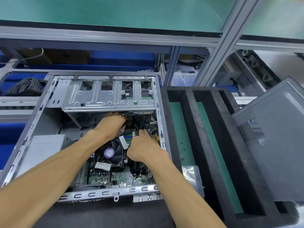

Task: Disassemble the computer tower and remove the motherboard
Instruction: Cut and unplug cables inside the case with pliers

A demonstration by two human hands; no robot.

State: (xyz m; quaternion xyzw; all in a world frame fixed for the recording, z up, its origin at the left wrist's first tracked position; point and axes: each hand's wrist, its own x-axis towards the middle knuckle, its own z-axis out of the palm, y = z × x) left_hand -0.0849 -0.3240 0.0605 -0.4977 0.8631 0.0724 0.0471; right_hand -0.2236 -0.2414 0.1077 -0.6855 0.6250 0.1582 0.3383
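Note:
The computer tower (pixel 41 112) lies on its side with the side panel off. Inside, the green motherboard (pixel 118 176) sits under a black CPU fan (pixel 110 153) with a purple label. A silver drive cage (pixel 108 94) spans the far end. My left hand (pixel 111 125) reaches under the cage, fingers curled around a bundle of cables (pixel 121 129). My right hand (pixel 143 147) is just right of the fan, fingertips pinched on a connector near the board's far right edge; the connector itself is hidden by the fingers.
A black foam tray (pixel 212 145) with long slots lies right of the tower. The removed grey side panel (pixel 278 145) leans further right. A silver power supply (pixel 44 147) fills the case's left side. Aluminium frame posts and a green shelf stand behind.

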